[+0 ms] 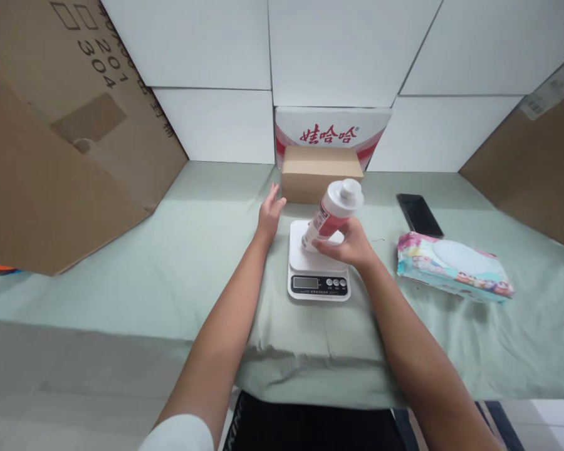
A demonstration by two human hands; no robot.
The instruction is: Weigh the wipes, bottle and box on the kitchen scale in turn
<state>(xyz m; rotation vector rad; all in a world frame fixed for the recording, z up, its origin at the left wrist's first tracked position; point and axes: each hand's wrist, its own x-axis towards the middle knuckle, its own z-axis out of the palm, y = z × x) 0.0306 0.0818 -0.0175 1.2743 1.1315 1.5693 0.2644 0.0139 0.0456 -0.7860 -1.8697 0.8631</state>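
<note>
A white bottle [334, 210] with a pink-red label and a white cap is gripped by my right hand [350, 244]. It tilts to the right over the white kitchen scale [299, 260], its lower end at the weighing plate; whether it touches the plate I cannot tell. The scale has a dark display strip with several round buttons, and I read no digits on it. My left hand [269, 213] is open beside the left end of a small brown cardboard box [322, 161], its fingers stretched out by the box's edge.
Behind the small box stands a white and red carton [329, 125]. To the right lie a dark phone-like slab [420, 215] and a pack of wet wipes [454, 266]. Large cardboard panels flank the left [84, 138] and right [540, 156]. A pale green cloth [192, 250] covers the table.
</note>
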